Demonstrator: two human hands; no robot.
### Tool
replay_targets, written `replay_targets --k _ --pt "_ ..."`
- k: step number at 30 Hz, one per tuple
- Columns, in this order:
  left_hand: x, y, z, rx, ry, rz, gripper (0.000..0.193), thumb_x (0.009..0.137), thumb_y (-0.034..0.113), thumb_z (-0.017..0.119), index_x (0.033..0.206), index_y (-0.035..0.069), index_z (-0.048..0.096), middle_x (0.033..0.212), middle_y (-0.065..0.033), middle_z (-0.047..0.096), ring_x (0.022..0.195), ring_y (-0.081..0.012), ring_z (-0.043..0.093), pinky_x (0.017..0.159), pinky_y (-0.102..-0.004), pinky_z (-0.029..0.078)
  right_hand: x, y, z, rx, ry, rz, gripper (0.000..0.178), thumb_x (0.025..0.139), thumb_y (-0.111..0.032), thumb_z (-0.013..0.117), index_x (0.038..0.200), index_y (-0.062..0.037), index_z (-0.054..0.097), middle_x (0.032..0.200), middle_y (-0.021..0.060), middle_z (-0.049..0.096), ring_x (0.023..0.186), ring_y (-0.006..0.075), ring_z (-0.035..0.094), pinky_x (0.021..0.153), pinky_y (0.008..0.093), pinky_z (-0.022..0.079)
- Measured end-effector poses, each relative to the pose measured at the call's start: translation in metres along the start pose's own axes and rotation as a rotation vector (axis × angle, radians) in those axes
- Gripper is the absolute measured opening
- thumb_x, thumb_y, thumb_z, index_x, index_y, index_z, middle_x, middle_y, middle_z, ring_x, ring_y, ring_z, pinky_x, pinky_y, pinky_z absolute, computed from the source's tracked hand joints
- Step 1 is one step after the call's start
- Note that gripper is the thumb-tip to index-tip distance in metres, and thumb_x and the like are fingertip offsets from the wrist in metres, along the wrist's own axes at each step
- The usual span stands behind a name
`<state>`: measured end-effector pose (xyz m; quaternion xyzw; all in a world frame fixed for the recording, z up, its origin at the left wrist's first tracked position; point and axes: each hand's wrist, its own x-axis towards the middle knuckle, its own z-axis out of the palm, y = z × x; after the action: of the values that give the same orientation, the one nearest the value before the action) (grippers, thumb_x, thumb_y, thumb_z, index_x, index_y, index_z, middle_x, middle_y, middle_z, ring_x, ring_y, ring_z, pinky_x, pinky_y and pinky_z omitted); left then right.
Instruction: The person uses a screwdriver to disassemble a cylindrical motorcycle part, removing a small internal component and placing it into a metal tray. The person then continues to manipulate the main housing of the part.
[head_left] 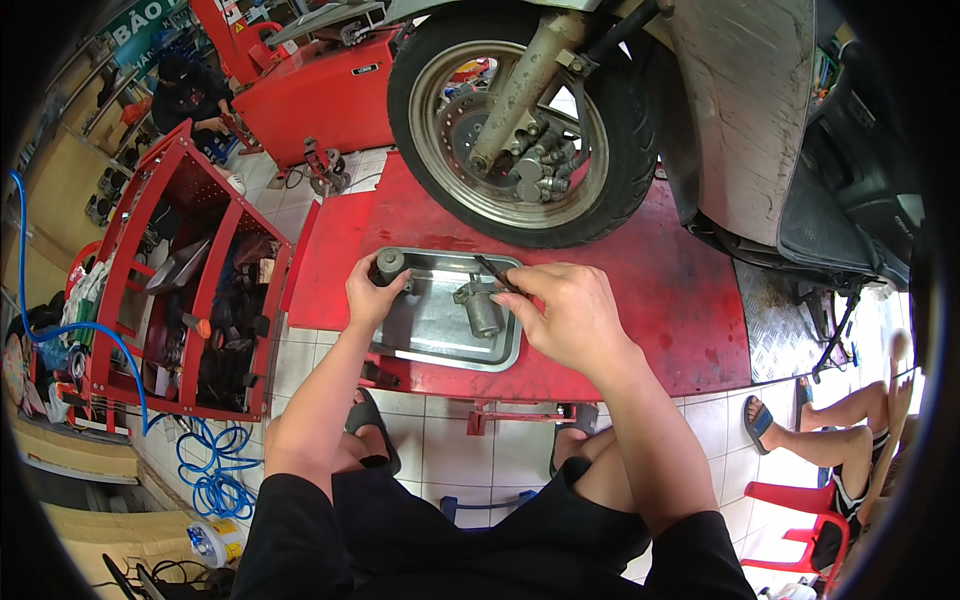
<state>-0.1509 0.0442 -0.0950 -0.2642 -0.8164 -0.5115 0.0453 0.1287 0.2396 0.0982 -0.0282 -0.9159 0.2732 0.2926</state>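
My left hand (pixel 369 292) is closed round a grey metal cylinder (pixel 390 262), like a small motor housing, at the far left corner of a shallow metal tray (pixel 425 338). A slim dark stick-like tool (pixel 488 266) is pinched between the fingers of my right hand (pixel 565 312), tilted up to the left; its exact kind cannot be made out. Beneath that tool a second cylindrical metal part, a small motor with a bracketed end (pixel 482 312), lies in the tray. The right fingers are close beside it; whether they touch it is unclear.
The tray lies on a red platform (pixel 650 340) under a scooter's front wheel (pixel 625 190). A red tool cart (pixel 215 300) and a coiled blue hose (pixel 215 470) are at left. Someone sits at far left, and another person's legs (pixel 840 450) show at right by a red chair (pixel 800 500).
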Motion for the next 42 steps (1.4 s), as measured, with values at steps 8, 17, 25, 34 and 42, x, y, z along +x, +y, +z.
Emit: replay_targets --k 8,17,25,34,42 --pt "0.01 0.043 -0.005 0.222 -0.008 -0.124 0.044 0.074 0.033 0.084 0.099 -0.001 0.074 0.093 -0.0174 0.074 0.087 -0.0287 0.072 0.079 -0.0386 0.055 -0.002 0.003 -0.002 -0.003 -0.001 0.006 0.014 0.084 -0.018 0.072 0.089 -0.0056 0.07 0.079 0.0115 0.068 0.076 0.0332 0.066 0.064 0.0454 0.051" --pt "0.053 0.055 -0.017 0.723 -0.493 -0.389 0.055 0.068 0.05 0.082 0.083 -0.002 0.075 0.08 -0.0171 0.074 0.077 -0.028 0.074 0.075 -0.041 0.057 0.001 0.002 -0.005 -0.015 -0.009 0.002 0.014 0.085 -0.019 0.07 0.089 -0.0059 0.069 0.078 0.0113 0.068 0.074 0.0333 0.066 0.062 0.046 0.051" --pt "0.062 0.099 0.002 0.902 -0.68 -0.52 0.058 0.07 0.049 0.081 0.099 0.001 0.074 0.098 -0.0148 0.075 0.083 -0.0245 0.074 0.077 -0.0381 0.059 0.0 0.004 -0.006 -0.019 -0.038 0.042 0.014 0.086 -0.019 0.07 0.091 -0.0056 0.071 0.078 0.012 0.068 0.074 0.034 0.066 0.063 0.0462 0.05" --pt "0.037 0.069 0.005 1.13 -0.617 -0.066 0.075 0.08 0.059 0.068 0.12 -0.003 0.063 0.111 -0.02 0.069 0.101 -0.0347 0.07 0.083 -0.0466 0.057 -0.001 0.004 -0.002 0.007 -0.03 0.052 0.016 0.085 -0.021 0.071 0.088 -0.0063 0.07 0.077 0.0127 0.068 0.073 0.0348 0.066 0.063 0.0465 0.051" --pt "-0.02 0.092 0.031 0.892 -0.321 0.393 0.064 0.088 0.053 0.06 0.117 -0.004 0.057 0.107 -0.0223 0.067 0.093 -0.0368 0.069 0.077 -0.0477 0.057 -0.002 0.008 -0.007 -0.022 0.022 -0.008 0.017 0.083 -0.021 0.072 0.091 -0.0059 0.069 0.076 0.0143 0.068 0.072 0.0356 0.066 0.064 0.0452 0.052"
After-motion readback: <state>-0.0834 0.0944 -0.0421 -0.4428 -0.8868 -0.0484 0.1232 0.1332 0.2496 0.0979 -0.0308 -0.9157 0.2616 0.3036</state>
